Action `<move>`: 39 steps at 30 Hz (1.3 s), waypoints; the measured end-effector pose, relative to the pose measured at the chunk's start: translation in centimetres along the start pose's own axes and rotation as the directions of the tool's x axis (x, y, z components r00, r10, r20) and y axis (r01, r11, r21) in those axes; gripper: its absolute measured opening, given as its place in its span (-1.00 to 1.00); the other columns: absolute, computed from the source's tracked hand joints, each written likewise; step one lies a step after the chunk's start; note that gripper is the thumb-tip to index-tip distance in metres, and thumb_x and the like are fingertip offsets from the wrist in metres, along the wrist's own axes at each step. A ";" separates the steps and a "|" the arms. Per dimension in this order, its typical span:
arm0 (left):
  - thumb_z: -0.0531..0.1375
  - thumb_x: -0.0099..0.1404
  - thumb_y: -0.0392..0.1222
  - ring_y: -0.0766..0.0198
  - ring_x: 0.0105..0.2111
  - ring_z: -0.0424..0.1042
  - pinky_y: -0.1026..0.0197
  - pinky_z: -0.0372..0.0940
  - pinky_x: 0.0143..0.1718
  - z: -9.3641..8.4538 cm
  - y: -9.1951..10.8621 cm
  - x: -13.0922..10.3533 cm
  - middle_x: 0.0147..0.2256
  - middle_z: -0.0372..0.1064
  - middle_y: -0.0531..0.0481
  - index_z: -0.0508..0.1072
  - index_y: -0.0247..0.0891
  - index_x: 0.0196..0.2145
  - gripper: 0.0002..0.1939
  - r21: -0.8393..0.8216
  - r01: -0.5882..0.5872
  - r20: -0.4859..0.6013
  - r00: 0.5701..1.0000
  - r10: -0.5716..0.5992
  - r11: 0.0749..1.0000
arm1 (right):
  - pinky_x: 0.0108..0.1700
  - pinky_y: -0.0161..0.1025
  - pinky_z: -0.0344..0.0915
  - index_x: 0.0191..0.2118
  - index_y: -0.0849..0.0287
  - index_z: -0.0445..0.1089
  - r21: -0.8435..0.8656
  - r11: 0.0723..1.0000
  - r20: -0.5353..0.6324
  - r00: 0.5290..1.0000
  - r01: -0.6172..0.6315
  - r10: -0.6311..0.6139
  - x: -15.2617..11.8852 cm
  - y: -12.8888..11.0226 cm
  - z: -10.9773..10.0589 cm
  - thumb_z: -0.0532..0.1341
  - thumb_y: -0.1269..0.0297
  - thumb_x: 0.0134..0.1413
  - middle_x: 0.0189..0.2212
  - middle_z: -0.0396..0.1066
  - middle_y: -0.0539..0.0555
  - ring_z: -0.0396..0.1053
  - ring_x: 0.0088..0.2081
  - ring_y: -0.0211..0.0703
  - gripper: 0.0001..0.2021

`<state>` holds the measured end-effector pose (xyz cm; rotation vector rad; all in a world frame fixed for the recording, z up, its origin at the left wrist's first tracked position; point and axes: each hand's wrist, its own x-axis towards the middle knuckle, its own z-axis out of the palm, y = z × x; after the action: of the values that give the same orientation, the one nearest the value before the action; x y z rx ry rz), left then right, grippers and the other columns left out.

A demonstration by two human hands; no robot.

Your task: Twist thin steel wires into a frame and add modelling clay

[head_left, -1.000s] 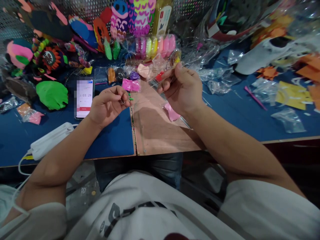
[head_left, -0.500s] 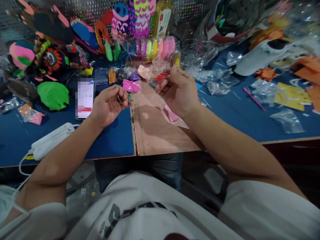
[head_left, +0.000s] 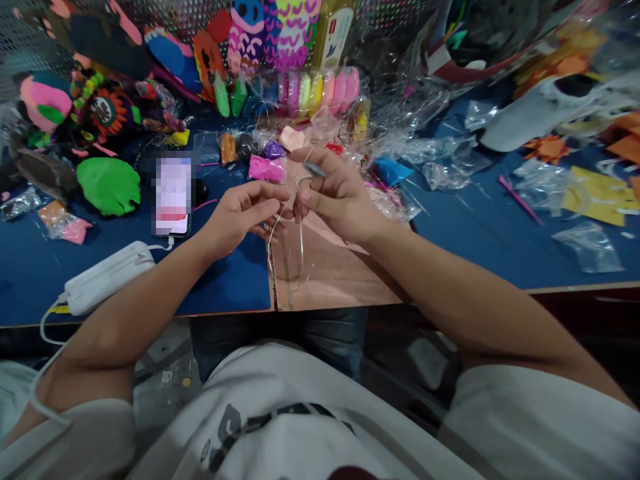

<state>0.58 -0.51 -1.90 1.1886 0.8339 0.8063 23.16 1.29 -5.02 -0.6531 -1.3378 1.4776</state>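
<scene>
Both hands are close together above the wooden board [head_left: 340, 273]. Thin wire [head_left: 301, 250] hangs below my right hand [head_left: 337, 197], whose thumb and fingers are pinched on it. My left hand [head_left: 247, 217] is just to the left, fingers curled and closed around a thin strand of the same pale wire. A pink packet [head_left: 267, 169] lies just behind my left hand, near a purple packet [head_left: 274, 150] and an orange one [head_left: 228, 148]. Behind my right hand is a small red piece [head_left: 335, 148].
A phone [head_left: 173, 193] and a white power bank [head_left: 110, 277] lie at left, near a green clay piece [head_left: 109, 186]. Clay figures and a bottle [head_left: 334, 33] stand behind. A blue packet [head_left: 393, 171], plastic bags and a white shoe-like object [head_left: 530, 110] are at right.
My hands have come together, the left moving right and the right moving left and down. Hanging wire now shows between them. The pink piece under my right hand is no longer visible.
</scene>
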 end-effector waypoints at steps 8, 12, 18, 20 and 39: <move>0.55 0.26 -0.11 0.32 -0.53 0.57 0.26 0.52 -0.48 0.9 -0.9 0.2 -0.39 0.60 0.01 0.60 -0.29 -0.17 -0.70 0.053 -0.129 -0.093 0.987 0.134 0.990 | -0.30 -0.20 0.56 0.18 -0.02 0.46 -0.114 0.986 0.150 0.984 0.119 -0.101 -0.8 0.3 0.9 0.53 -0.03 0.28 -0.45 0.45 -0.11 0.53 -0.41 -0.17 -0.51; 0.53 0.26 -0.11 0.35 -0.55 0.55 0.29 0.51 -0.51 0.9 -1.0 0.4 -0.41 0.57 0.04 0.55 -0.29 -0.26 -0.72 0.031 -0.170 -0.110 0.979 0.172 0.985 | -0.35 -0.30 0.48 0.25 0.04 0.43 -0.157 0.945 0.241 0.939 0.288 -0.246 -0.6 1.2 0.7 0.44 0.09 0.42 -0.43 0.41 -0.12 0.45 -0.43 -0.26 -0.59; 0.51 0.28 -0.21 0.38 -0.55 0.56 0.35 0.50 -0.46 1.1 -0.4 0.4 -0.46 0.54 0.06 0.53 -0.29 -0.37 -0.76 0.123 -0.201 -0.097 0.972 0.214 0.972 | -0.28 -0.31 0.48 0.26 0.01 0.46 -0.234 0.858 0.308 0.872 0.458 -0.381 -0.5 1.7 0.3 0.35 0.23 0.50 -0.23 0.50 -0.03 0.48 -0.32 -0.26 -0.68; 0.51 0.28 -0.22 0.38 -0.55 0.55 0.34 0.49 -0.47 1.1 -0.4 0.3 -0.46 0.56 0.05 0.54 -0.29 -0.37 -0.78 0.131 -0.202 -0.089 0.973 0.214 0.971 | -0.23 -0.27 0.50 0.23 0.00 0.49 -0.270 0.815 0.311 0.848 0.512 -0.430 -0.4 1.7 0.2 0.36 0.23 0.48 -0.13 0.53 0.02 0.52 -0.27 -0.24 -0.70; 0.41 0.35 -0.20 0.37 -0.54 0.55 0.32 0.48 -0.48 0.7 1.4 0.0 -0.43 0.54 0.07 0.48 -0.24 -0.34 -0.81 0.055 -0.122 -0.245 0.961 0.132 0.991 | -0.30 -0.24 0.53 -0.16 0.10 0.54 -0.209 0.907 0.204 0.923 0.366 -0.326 -1.5 0.7 1.0 0.40 0.31 0.37 -0.27 0.59 0.07 0.57 -0.33 -0.19 -0.95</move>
<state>1.07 -0.52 -0.41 1.2006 0.9890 1.0635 22.64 -0.38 -5.73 -0.4202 -1.6859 1.1054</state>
